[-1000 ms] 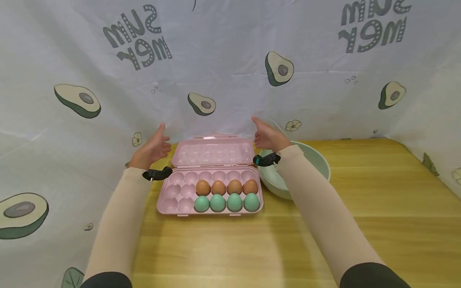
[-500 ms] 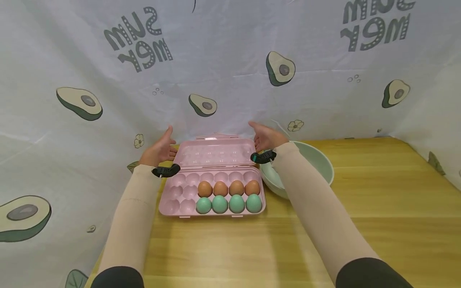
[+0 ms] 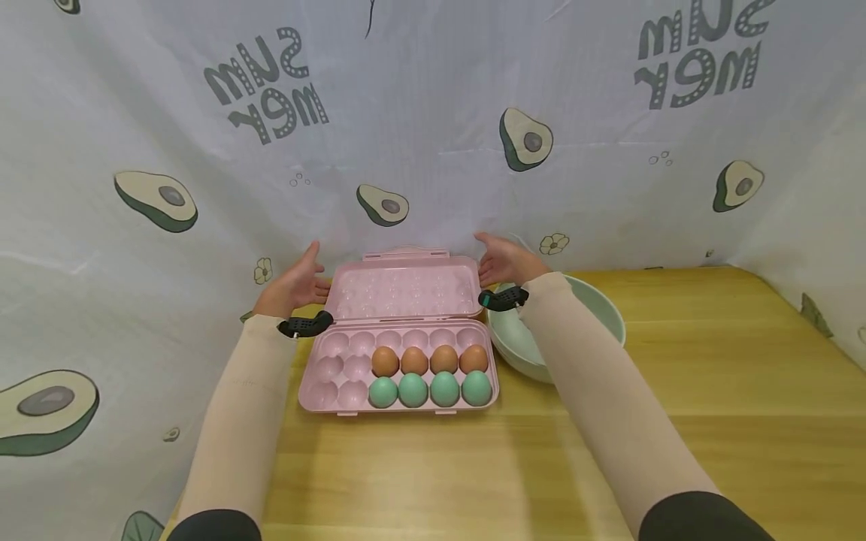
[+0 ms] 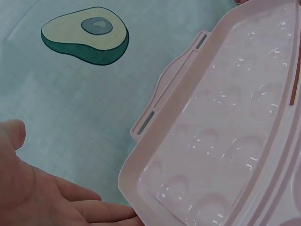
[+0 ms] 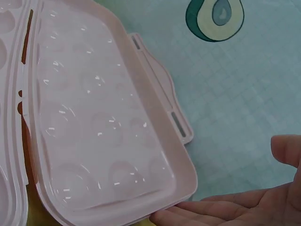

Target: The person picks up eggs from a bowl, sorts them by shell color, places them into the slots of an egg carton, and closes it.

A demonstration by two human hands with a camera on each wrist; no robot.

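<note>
A pink plastic egg carton (image 3: 318, 376) lies on the table with its lid (image 3: 406, 289) folded back and tilted up a little. Several brown eggs (image 3: 414, 361) and a front row of several green eggs (image 3: 413, 391) sit in its right part; the cups at the left hold none. At the lid's left edge is my left hand (image 3: 295, 285), thumb up, its straight fingertips right at the lid's corner. My right hand (image 3: 507, 259) mirrors it on the other side, with extended fingers (image 5: 211, 212) reaching just under the lid's rim.
A pale green bowl (image 3: 598, 308) stands right of the carton, partly hidden under my right forearm. Behind the wooden table (image 3: 710, 338) hangs a white sheet (image 3: 433, 98) printed with avocados, which also covers the left side.
My left hand has moved right to the lid's edge, and my right hand has come down slightly beside it. The lid's far edge has risen a little. Eggs and bowl stay put.
</note>
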